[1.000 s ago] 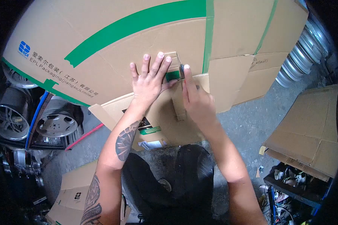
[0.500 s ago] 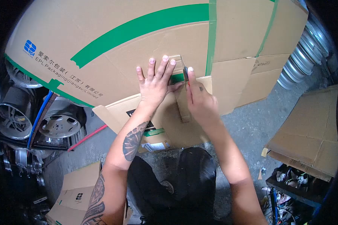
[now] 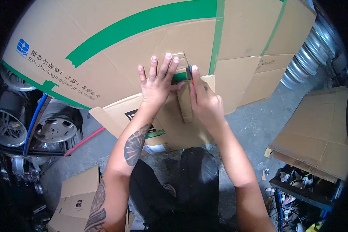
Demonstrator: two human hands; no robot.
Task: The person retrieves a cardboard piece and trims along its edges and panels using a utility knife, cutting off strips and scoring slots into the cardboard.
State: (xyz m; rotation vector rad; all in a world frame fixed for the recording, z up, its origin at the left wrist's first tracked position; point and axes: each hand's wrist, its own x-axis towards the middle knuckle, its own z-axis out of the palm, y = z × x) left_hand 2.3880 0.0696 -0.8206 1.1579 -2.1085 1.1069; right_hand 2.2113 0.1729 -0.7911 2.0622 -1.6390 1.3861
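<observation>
A large cardboard sheet (image 3: 143,50) with green tape lies in front of me, with a folded cardboard piece (image 3: 184,102) on top. My left hand (image 3: 157,83) rests flat on the cardboard, its fingers spread and its thumb near a strip of green tape (image 3: 179,77). Just to its right, my right hand (image 3: 206,98) is closed around a utility knife (image 3: 189,72). The knife's dark front end and a bit of red show by the index finger, at the edge of the folded piece. Most of its handle is hidden in the hand.
Metal wheel rims (image 3: 56,127) stand on a rack at left, and more stacked rims (image 3: 309,58) are at upper right. Flattened cardboard (image 3: 309,131) lies at right above a bin of scraps (image 3: 297,181). Another cardboard box (image 3: 75,197) is at lower left.
The whole view has shifted slightly, so the cardboard appears a little further up and left. Both hands keep nearly the same place on it, the knife still in my right hand.
</observation>
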